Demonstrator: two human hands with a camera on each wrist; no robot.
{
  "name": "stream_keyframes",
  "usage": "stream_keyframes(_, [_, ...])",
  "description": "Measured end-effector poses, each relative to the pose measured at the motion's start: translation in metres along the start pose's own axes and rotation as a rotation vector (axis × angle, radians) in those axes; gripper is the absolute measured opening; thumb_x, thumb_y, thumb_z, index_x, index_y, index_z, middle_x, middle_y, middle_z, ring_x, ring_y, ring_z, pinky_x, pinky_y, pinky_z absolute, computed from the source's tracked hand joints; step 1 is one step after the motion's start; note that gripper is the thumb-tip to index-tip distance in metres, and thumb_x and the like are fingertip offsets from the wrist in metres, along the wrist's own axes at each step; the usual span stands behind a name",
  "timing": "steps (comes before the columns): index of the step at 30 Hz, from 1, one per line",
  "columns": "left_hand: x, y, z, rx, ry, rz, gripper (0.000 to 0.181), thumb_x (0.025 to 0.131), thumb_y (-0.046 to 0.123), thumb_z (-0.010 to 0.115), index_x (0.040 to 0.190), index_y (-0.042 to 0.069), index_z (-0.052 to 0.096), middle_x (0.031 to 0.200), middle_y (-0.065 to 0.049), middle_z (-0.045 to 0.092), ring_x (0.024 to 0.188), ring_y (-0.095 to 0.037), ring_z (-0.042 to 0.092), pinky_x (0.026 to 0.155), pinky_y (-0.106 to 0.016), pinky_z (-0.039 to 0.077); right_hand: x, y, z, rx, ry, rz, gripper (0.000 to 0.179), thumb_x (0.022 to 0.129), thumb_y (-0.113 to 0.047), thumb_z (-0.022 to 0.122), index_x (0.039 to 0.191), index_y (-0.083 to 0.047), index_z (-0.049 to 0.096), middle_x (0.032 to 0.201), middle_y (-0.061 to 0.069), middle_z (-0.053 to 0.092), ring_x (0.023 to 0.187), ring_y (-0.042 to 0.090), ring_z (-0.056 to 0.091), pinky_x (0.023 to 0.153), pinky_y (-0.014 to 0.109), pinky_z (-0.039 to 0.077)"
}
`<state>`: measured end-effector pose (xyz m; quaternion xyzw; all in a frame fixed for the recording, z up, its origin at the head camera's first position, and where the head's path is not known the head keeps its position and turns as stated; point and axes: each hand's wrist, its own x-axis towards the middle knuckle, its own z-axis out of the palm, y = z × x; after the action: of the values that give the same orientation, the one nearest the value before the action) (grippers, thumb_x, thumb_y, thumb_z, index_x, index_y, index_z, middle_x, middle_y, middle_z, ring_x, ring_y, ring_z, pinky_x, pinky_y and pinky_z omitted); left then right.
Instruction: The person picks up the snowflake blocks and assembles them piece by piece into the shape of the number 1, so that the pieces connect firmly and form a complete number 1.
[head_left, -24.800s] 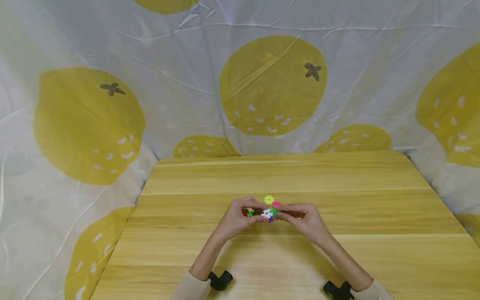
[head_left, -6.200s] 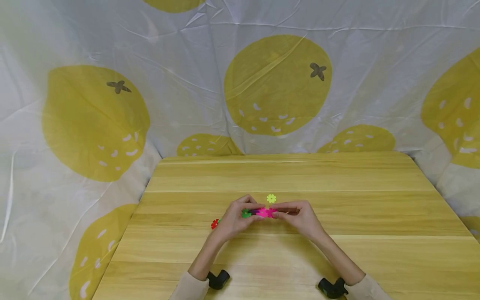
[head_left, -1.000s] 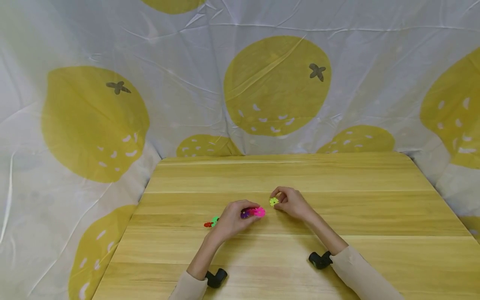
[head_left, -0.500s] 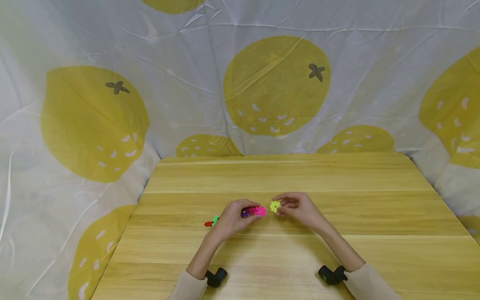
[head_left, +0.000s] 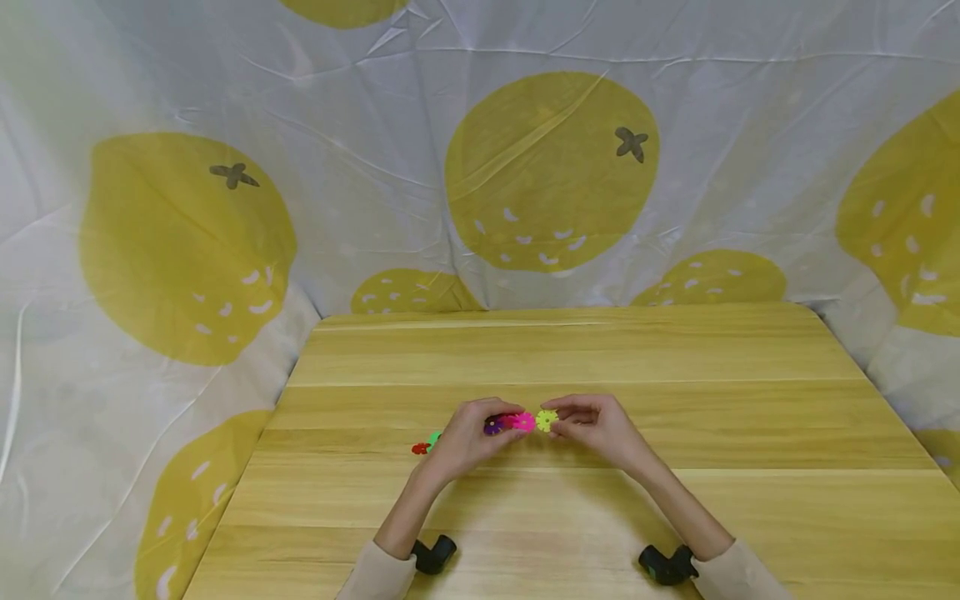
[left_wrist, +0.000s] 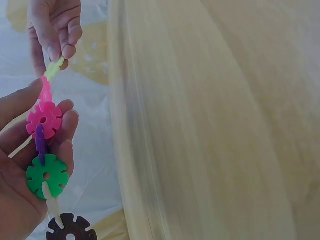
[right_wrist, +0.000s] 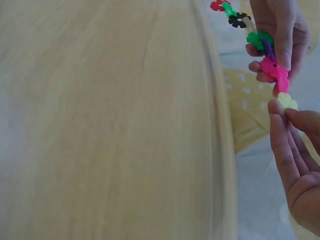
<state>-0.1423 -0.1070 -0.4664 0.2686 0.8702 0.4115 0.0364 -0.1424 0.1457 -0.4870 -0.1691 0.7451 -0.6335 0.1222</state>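
Observation:
My left hand (head_left: 467, 437) pinches a chain of slotted plastic snowflake discs near its pink end disc (head_left: 524, 422). In the left wrist view a second pink disc (left_wrist: 44, 120), a purple disc (left_wrist: 40, 145), a green disc (left_wrist: 47, 176), a white disc (left_wrist: 53, 204) and a black disc (left_wrist: 71, 231) follow along the palm. A red disc (right_wrist: 218, 5) ends the chain in the right wrist view. My right hand (head_left: 606, 429) pinches a yellow disc (head_left: 547, 421) between thumb and fingertips, its edge against the end pink disc. Whether their slots interlock, I cannot tell.
A wooden table (head_left: 600, 350) lies under both hands. Behind it hangs a pale cloth (head_left: 360, 167) printed with big yellow fruit. Black devices (head_left: 435, 554) show at both wrists, beside beige sleeves.
Earlier the yellow disc lay alone beyond the hands. Over the last second my right hand has brought it left and nearer, up to the pink end. My left hand has barely moved.

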Motion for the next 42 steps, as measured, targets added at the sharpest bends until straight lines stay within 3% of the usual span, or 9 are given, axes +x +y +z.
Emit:
stream_keyframes(11, [-0.002, 0.002, 0.000, -0.005, 0.000, -0.011, 0.027, 0.094, 0.015, 0.077, 0.120, 0.005, 0.076, 0.112, -0.008, 0.078, 0.101, -0.017, 0.072, 0.084, -0.026, 0.058, -0.004, 0.003, 0.005, 0.003, 0.059, -0.041, 0.028, 0.097, -0.003, 0.070, 0.125, 0.001, 0.072, 0.108, 0.025, 0.076, 0.094, 0.041, 0.076, 0.083, 0.043, 0.063])
stream_keyframes(18, [-0.001, 0.002, -0.001, -0.029, -0.007, -0.008, 0.024, 0.095, 0.014, 0.076, 0.117, 0.005, 0.077, 0.109, -0.007, 0.078, 0.091, -0.012, 0.067, 0.077, -0.020, 0.055, -0.007, 0.003, 0.010, 0.003, 0.090, -0.075, 0.030, 0.097, -0.007, 0.072, 0.125, 0.003, 0.071, 0.116, 0.025, 0.075, 0.095, 0.038, 0.077, 0.082, 0.044, 0.063])
stream_keyframes(30, [-0.001, 0.002, -0.001, -0.059, -0.011, -0.006, 0.023, 0.096, 0.016, 0.075, 0.116, 0.004, 0.077, 0.109, -0.007, 0.078, 0.090, -0.011, 0.066, 0.077, -0.020, 0.054, -0.006, 0.006, 0.012, 0.088, 0.065, -0.151, 0.027, 0.097, -0.001, 0.069, 0.123, 0.007, 0.072, 0.117, 0.029, 0.073, 0.093, 0.025, 0.079, 0.083, 0.048, 0.061])
stream_keyframes(42, [0.000, 0.001, 0.004, -0.087, 0.013, -0.020, 0.020, 0.094, 0.011, 0.077, 0.113, 0.005, 0.079, 0.105, -0.005, 0.078, 0.087, -0.009, 0.065, 0.074, -0.020, 0.055, -0.008, 0.001, 0.016, 0.075, 0.104, -0.163, 0.023, 0.095, 0.004, 0.069, 0.117, 0.010, 0.073, 0.112, 0.030, 0.074, 0.091, 0.019, 0.079, 0.080, 0.045, 0.062])
